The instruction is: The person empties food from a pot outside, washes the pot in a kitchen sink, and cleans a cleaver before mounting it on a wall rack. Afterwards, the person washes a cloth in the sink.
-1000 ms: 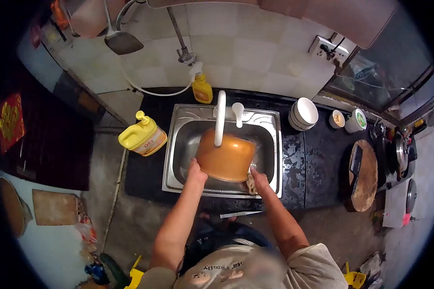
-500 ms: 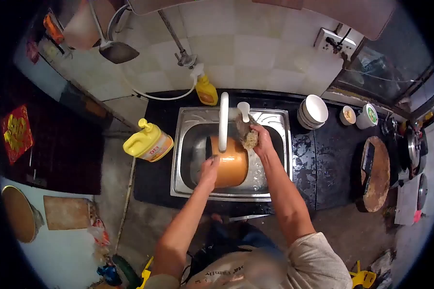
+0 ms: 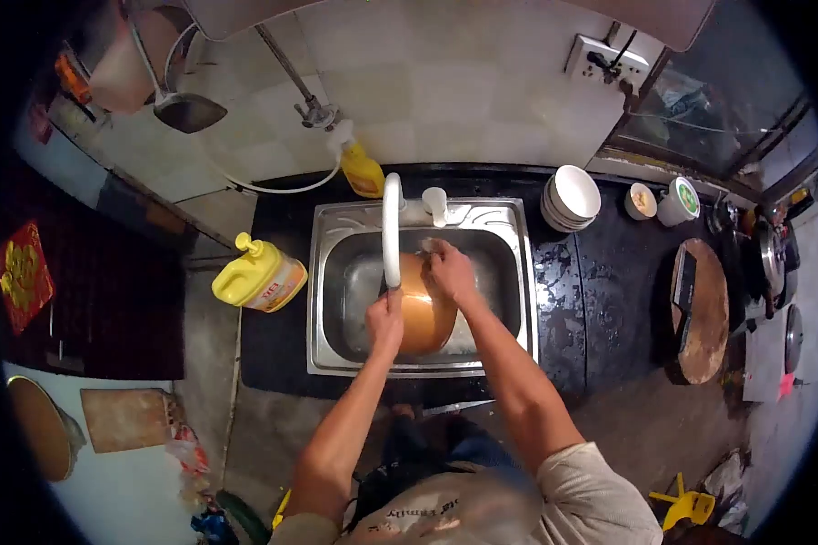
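An orange-brown pot (image 3: pixel 427 320) lies tilted on its side in the steel sink (image 3: pixel 509 361), under the white faucet (image 3: pixel 391 222). My left hand (image 3: pixel 384 322) grips the pot's left edge, with the fingers closed around it. At the pot's far upper edge, my right hand (image 3: pixel 450 271) is closed on a scrubber (image 3: pixel 429 245), of which only a small part shows beyond the fingers. The rest of the scrubber is hidden by the hand.
Yellow jug (image 3: pixel 262 277) left of the sink; yellow bottle (image 3: pixel 362 171) behind it. Stacked white bowls (image 3: pixel 574 195), two small tubs (image 3: pixel 678 202) and a round wooden board (image 3: pixel 704 313) with a cleaver (image 3: pixel 684 289) on the right. A ladle (image 3: pixel 189 113) hangs upper left.
The pot has turned in the sink. My right hand has gone from the sink's front edge to the pot's far edge with the scrubber. My left hand still holds the pot.
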Motion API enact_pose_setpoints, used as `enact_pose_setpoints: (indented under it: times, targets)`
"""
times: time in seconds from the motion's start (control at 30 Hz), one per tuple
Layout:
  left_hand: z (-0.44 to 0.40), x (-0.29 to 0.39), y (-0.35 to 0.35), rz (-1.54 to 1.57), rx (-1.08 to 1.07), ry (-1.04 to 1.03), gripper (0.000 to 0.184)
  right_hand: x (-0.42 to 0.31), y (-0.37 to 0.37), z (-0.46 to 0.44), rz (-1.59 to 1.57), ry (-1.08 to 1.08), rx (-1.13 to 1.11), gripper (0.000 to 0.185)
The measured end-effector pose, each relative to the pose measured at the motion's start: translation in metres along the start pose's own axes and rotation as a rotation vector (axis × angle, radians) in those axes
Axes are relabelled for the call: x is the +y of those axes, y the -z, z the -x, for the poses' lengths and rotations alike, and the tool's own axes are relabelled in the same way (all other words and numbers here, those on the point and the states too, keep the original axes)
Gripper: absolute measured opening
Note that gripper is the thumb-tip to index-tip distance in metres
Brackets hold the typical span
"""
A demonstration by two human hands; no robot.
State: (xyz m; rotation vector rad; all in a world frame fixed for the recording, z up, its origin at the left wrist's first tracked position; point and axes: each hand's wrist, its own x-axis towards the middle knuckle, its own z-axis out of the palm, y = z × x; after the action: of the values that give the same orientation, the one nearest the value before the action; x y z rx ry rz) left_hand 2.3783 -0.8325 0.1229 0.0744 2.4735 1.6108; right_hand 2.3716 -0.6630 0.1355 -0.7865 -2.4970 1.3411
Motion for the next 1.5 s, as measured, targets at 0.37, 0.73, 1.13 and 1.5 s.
enact_pose_setpoints:
  times: [0.37,0.73,1.13,1.5]
  targets:
    - [0.005,-0.003,0.03,0.419,0.069,0.216,0.03,-0.059,-0.023,0.027,-0.008,0.328,-0.002,0.031]
    - [-0.019,-0.024,0.057,0.82,0.082,0.419,0.044,0.052,-0.031,0.053,-0.548,-0.251,0.033,0.045]
    - [-0.023,-0.024,0.044,0.181,0.124,0.007,0.041,-0.003,-0.004,0.019,-0.444,0.069,0.069,0.036]
    - [-0.017,0.005,0.038,-0.059,-0.001,-0.103,0.044,-0.07,-0.002,0.044,0.045,0.539,0.068,0.039]
